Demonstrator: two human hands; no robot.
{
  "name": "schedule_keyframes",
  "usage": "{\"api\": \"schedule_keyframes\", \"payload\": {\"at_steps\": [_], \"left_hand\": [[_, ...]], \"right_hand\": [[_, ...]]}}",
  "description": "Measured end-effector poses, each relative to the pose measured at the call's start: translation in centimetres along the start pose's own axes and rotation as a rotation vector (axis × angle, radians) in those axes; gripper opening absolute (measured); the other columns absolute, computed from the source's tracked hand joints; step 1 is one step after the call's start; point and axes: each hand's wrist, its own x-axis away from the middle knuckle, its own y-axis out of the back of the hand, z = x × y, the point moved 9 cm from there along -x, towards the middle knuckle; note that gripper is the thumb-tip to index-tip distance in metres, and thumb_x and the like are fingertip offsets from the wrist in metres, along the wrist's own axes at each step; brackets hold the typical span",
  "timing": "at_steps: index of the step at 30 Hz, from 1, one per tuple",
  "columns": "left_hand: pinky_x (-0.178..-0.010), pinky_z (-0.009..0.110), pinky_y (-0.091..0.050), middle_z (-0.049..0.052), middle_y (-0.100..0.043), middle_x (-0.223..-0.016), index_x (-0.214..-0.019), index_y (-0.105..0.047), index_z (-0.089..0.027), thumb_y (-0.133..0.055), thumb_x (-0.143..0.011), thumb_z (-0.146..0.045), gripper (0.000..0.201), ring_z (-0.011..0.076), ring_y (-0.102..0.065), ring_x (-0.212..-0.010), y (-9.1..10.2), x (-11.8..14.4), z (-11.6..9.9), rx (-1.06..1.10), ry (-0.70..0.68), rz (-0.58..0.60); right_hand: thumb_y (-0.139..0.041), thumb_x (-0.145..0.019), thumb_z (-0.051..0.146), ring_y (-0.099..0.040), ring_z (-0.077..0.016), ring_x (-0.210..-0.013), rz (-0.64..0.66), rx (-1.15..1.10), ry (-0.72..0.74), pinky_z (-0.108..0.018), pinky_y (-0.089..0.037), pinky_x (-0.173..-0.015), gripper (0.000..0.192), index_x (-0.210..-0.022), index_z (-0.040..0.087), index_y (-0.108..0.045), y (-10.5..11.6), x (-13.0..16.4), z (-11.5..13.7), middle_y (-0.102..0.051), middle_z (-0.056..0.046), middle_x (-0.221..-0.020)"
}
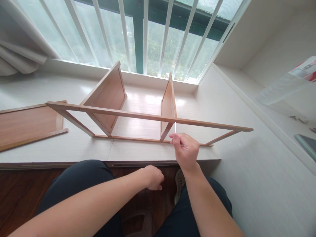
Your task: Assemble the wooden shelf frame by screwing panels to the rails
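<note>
**Thin rod pinched at the shelf frame**

Nearest me, my left hand (153,177) hung curled shut, empty as far as I could tell. My right hand (186,151) pinched a thin rod (175,129) upright against the wooden frame (148,116) on the white platform (138,151), open surface rightward; window bars (145,36) beyond.

White platform (74,148) bearing wooden shelf frame (138,115), loose panel (27,123)

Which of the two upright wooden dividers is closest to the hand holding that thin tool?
The right-hand divider. The right hand pinches a thin tool just beside its front lower corner, while the left divider stands farther off, toward the flat loose panel.
</note>
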Motion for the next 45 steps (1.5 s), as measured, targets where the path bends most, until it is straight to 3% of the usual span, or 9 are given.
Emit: {"api": "schedule_keyframes", "payload": {"at_steps": [11, 16, 21, 25, 32, 45], "left_hand": [[-0.077, 0.046, -0.060, 0.017, -0.077, -0.111, -0.103, -0.081, -0.020, -0.065, -0.094, -0.043, 0.029, 0.0384, -0.074, -0.102, 0.0, -0.1, 0.1, 0.008, -0.013, -0.019], [-0.079, 0.045, -0.061, 0.016, -0.077, -0.114, -0.107, -0.080, -0.022, -0.065, -0.094, -0.044, 0.030, 0.0373, -0.074, -0.104, 0.1, 0.0, 0.1, 0.004, -0.002, -0.016], [-0.080, 0.045, -0.060, 0.016, -0.077, -0.114, -0.108, -0.080, -0.022, -0.065, -0.093, -0.044, 0.030, 0.0376, -0.073, -0.104, 0.1, 0.0, 0.2, 0.007, 0.001, -0.018], [-0.079, 0.046, -0.060, 0.017, -0.076, -0.115, -0.109, -0.080, -0.021, -0.065, -0.094, -0.044, 0.032, 0.0380, -0.073, -0.104, 0.1, -0.1, 0.3, 0.017, -0.009, -0.027], [-0.078, 0.044, -0.060, 0.016, -0.077, -0.111, -0.104, -0.080, -0.022, -0.066, -0.092, -0.043, 0.028, 0.0367, -0.074, -0.100, -0.2, -0.4, 0.4, 0.027, -0.018, -0.036], [-0.076, 0.041, -0.059, 0.014, -0.078, -0.108, -0.098, -0.081, -0.024, -0.068, -0.090, -0.042, 0.024, 0.0346, -0.075, -0.098, -0.2, -0.3, 0.6, 0.042, -0.001, -0.043]], "right_hand": [[-0.065, -0.098, 0.028, -0.045, -0.0148, -0.055, -0.031, 0.066, 0.105, -0.032, -0.034, -0.060, 0.036, -0.064, 0.021, -0.062, 0.1, 0.0, 0.4, -0.053, -0.001, -0.056], [-0.060, -0.101, 0.027, -0.054, -0.0161, -0.057, -0.007, 0.031, 0.076, -0.032, -0.040, -0.062, 0.040, -0.061, 0.021, -0.061, -0.3, 0.0, 0.1, -0.061, -0.004, -0.060], [-0.059, -0.102, 0.026, -0.061, -0.0166, -0.063, -0.006, -0.006, 0.042, -0.032, -0.046, -0.065, 0.032, -0.071, 0.021, -0.065, -0.5, -0.2, -0.1, -0.067, -0.004, -0.067], [-0.056, -0.103, 0.025, -0.064, -0.0180, -0.070, 0.081, -0.057, 0.074, -0.032, -0.048, -0.069, 0.024, -0.082, 0.021, -0.067, -1.1, 0.1, 0.6, -0.069, -0.005, -0.075], [-0.048, -0.106, 0.030, -0.059, -0.0173, -0.069, 0.202, -0.103, 0.001, -0.032, -0.044, -0.068, 0.032, -0.077, 0.022, -0.059, -1.9, 0.2, 0.1, -0.062, -0.004, -0.073], [-0.042, -0.109, 0.039, -0.050, -0.0140, -0.060, 0.255, -0.084, -0.057, -0.029, -0.038, -0.063, 0.044, -0.069, 0.022, -0.050, -2.2, -0.1, -0.5, -0.055, -0.001, -0.064]]}}
